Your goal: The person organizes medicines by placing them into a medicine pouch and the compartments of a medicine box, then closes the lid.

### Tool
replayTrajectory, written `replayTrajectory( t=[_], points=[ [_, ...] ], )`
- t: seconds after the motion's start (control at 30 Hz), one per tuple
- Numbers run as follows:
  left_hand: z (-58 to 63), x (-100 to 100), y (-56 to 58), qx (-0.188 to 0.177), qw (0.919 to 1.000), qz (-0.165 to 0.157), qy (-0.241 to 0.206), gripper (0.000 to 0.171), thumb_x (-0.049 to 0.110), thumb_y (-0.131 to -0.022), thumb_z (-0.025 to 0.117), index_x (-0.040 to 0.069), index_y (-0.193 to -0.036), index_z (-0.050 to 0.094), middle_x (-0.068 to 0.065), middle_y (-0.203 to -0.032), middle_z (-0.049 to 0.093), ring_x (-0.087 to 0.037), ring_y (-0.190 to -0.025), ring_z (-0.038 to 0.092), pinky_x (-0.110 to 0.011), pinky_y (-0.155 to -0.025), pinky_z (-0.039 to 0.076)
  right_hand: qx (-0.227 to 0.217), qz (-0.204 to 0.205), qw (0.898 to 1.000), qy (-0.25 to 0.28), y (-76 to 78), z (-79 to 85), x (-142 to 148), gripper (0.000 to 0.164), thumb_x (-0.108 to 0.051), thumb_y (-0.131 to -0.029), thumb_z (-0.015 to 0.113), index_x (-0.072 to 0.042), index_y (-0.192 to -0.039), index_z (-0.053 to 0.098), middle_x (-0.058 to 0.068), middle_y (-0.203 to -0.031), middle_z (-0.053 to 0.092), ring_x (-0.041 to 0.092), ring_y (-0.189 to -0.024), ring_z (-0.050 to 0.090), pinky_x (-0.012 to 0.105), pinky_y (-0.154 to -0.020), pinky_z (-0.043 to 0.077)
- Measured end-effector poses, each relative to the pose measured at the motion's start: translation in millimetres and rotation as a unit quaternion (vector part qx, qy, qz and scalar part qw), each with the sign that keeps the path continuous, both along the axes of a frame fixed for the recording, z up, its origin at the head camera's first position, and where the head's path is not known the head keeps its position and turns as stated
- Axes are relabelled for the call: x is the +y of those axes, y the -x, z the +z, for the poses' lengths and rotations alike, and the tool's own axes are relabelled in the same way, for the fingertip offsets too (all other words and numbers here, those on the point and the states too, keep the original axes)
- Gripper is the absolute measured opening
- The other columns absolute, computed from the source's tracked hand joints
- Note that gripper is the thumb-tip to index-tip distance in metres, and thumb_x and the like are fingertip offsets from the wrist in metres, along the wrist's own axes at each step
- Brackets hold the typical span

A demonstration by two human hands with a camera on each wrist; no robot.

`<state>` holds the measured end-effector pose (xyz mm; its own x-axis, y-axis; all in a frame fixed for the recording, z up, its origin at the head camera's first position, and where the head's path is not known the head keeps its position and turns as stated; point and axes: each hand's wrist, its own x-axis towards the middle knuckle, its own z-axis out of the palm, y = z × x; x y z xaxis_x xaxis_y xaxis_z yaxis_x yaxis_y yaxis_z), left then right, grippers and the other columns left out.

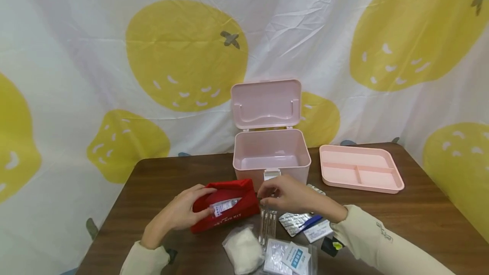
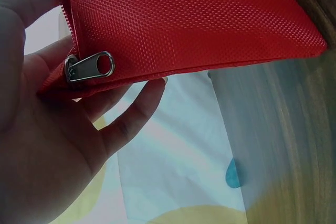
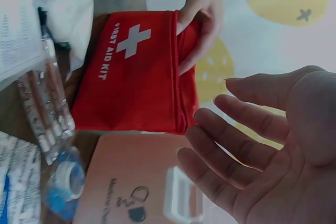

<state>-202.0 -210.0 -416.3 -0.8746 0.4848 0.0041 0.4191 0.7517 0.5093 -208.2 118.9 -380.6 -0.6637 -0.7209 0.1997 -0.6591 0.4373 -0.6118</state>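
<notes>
A red first aid pouch (image 1: 246,208) lies tilted on the table, its zipped mouth spread. My left hand (image 1: 183,209) grips it at the zipper end, fingers behind it in the left wrist view and the thumb at the opening. Inside the mouth a clear packet with white print (image 1: 225,207) shows near that thumb. My right hand (image 1: 284,194) hovers off the pouch's other end. Its loosely bent fingers (image 3: 236,145) hold nothing in the right wrist view. The metal zipper pull (image 2: 92,66) hangs near my left palm.
Behind stands a pink box (image 1: 240,173) with raised lid; right of it, a divided pink tray (image 1: 359,167). In front lie a white cotton bundle (image 1: 243,251), wrapped swabs (image 1: 268,226), blister packs (image 1: 293,223), blue tweezers (image 1: 310,221) and a bag of white packets (image 1: 276,256).
</notes>
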Motion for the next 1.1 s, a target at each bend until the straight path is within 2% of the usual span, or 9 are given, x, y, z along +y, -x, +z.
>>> replayTrajectory(
  t=[0.17, 0.33, 0.6, 0.73, 0.93, 1.1],
  points=[
    [-0.1, -1.0, -0.1, -0.003, 1.0, -0.006, -0.006, 0.057, 0.028, -0.085, 0.076, 0.012, -0.136, 0.057, -0.005, -0.124, 0.059, -0.022, -0.108, 0.056, -0.046, -0.087, 0.056, -0.029, -0.01, 0.999, -0.013, -3.9, -7.5, 16.4, 0.007, -0.013, -0.09, 0.071, -0.013, -0.096, 0.073, -0.007, -0.09, 0.07, 0.003, -0.08, 0.061, 0.029, -0.075, 0.056],
    [0.0, -1.4, 0.0, -0.003, 0.9999, -0.009, -0.007, 0.059, 0.029, -0.084, 0.077, 0.011, -0.136, 0.057, -0.005, -0.124, 0.059, -0.021, -0.108, 0.056, -0.045, -0.088, 0.056, -0.074, 0.0, 0.997, 0.003, -8.3, -14.9, 33.4, 0.009, -0.012, -0.088, 0.074, -0.011, -0.097, 0.073, -0.005, -0.089, 0.07, 0.004, -0.081, 0.063, 0.027, -0.075, 0.056],
    [1.1, -1.0, 0.0, 0.002, 0.9999, -0.015, -0.007, 0.06, 0.028, -0.083, 0.077, 0.011, -0.136, 0.057, -0.005, -0.123, 0.059, -0.021, -0.107, 0.056, -0.044, -0.087, 0.056, -0.166, 0.017, 0.986, 0.018, -18.4, -36.4, 53.8, 0.021, -0.008, -0.084, 0.075, -0.004, -0.103, 0.069, -0.005, -0.083, 0.069, 0.003, -0.078, 0.063, 0.024, -0.071, 0.054],
    [0.8, -1.0, 0.0, 0.005, 0.9998, -0.017, -0.007, 0.059, 0.028, -0.083, 0.078, 0.01, -0.136, 0.057, -0.005, -0.123, 0.059, -0.02, -0.106, 0.056, -0.044, -0.087, 0.055, -0.176, 0.019, 0.984, 0.013, -25.6, -45.8, 59.6, 0.026, -0.014, -0.082, 0.079, -0.003, -0.103, 0.068, -0.006, -0.083, 0.068, 0.002, -0.077, 0.062, 0.023, -0.07, 0.052],
    [0.0, -0.8, -0.5, 0.003, 0.9999, -0.014, -0.006, 0.061, 0.03, -0.083, 0.078, 0.011, -0.136, 0.057, -0.007, -0.124, 0.059, -0.021, -0.107, 0.056, -0.045, -0.088, 0.055, -0.178, -0.001, 0.984, -0.001, -35.2, -57.1, 60.9, 0.027, -0.018, -0.079, 0.082, -0.006, -0.099, 0.067, -0.001, -0.084, 0.068, 0.001, -0.078, 0.06, 0.022, -0.07, 0.052],
    [-0.5, -0.2, -0.4, -0.003, 0.9999, -0.011, -0.01, 0.061, 0.031, -0.083, 0.078, 0.011, -0.136, 0.057, -0.007, -0.125, 0.059, -0.022, -0.108, 0.056, -0.046, -0.088, 0.056, -0.173, -0.011, 0.985, -0.015, -40.4, -65.3, 58.5, 0.029, -0.02, -0.076, 0.084, -0.008, -0.097, 0.068, -0.006, -0.079, 0.066, -0.001, -0.074, 0.058, 0.021, -0.067, 0.051]
  ],
)
